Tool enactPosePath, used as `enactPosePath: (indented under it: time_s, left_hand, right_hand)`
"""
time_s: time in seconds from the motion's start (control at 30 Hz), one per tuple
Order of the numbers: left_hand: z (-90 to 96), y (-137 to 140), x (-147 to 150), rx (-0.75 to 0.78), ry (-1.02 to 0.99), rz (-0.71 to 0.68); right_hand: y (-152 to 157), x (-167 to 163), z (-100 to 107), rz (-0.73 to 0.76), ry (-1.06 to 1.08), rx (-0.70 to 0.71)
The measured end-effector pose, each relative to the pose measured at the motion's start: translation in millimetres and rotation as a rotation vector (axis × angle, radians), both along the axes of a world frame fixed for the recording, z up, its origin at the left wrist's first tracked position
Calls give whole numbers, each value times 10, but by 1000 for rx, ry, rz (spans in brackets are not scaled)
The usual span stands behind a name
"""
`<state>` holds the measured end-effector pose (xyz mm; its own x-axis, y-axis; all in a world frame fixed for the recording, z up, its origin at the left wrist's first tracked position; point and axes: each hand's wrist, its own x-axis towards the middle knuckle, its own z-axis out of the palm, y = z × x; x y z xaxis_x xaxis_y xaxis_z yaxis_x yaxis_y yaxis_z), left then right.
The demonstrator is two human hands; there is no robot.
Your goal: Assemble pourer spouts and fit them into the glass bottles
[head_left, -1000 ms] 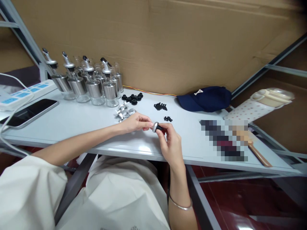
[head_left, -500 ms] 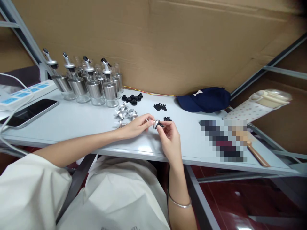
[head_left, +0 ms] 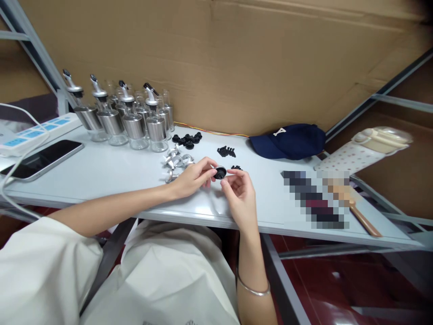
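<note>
My left hand (head_left: 196, 177) pinches a pourer cap (head_left: 220, 172) by its edge, a little above the table. The cap's black stopper side faces me, ringed by a silver rim. Close by on its right, my right hand (head_left: 241, 192) has thumb and forefinger apart; whether a fingertip touches the rim is hard to tell. Several silver pourer tops (head_left: 176, 160) lie beside my left hand. Behind them sits a cluster of black stoppers (head_left: 188, 140). Small black pieces (head_left: 226, 151) lie beyond my hands, and more small black pieces (head_left: 236, 168) are partly hidden by my right hand.
Glass-and-steel oil bottles (head_left: 134, 126) stand at the back left, the front ones with pourers fitted. A phone (head_left: 42, 158) and power strip (head_left: 40, 133) lie left. A navy cap (head_left: 289, 141), dotted tumbler (head_left: 358, 151) and brown handle (head_left: 365, 220) are right. Cardboard (head_left: 237, 58) closes the back.
The pourer cap has turned so its black stopper faces me. My right fingers have come off the stopper and spread apart, while my left hand has taken the rim.
</note>
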<state>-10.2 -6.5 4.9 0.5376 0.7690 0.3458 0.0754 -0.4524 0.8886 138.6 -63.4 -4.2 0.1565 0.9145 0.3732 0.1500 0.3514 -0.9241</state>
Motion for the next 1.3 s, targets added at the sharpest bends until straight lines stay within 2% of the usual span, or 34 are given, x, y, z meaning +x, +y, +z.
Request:
enactPosePath:
  time_s: [0.1, 0.23, 0.53, 0.8, 0.97, 1.13, 1.3]
  left_hand:
    - [1, -3, -4, -2, 18, -9]
    - [17, -13, -15, -29, 34, -36]
    - [54, -36, -38, -9, 85, -71]
    - [56, -35, -55, 73, 153, -67]
    - [95, -55, -52, 40, 171, -104]
    - [86, -62, -40, 90, 198, -70]
    - [69, -67, -55, 100, 261, -75]
  right_hand:
    - [16, 10, 4, -21, 46, -49]
    - [28, 20, -2, 44, 20, -129]
    - [11, 3, 4, 35, 73, -134]
    - [-4, 11, 2, 57, 81, -120]
    - [-11, 14, 17, 98, 79, -153]
    - [-22, -5, 16, 75, 48, -167]
    - [-34, 12, 10, 112, 3, -209]
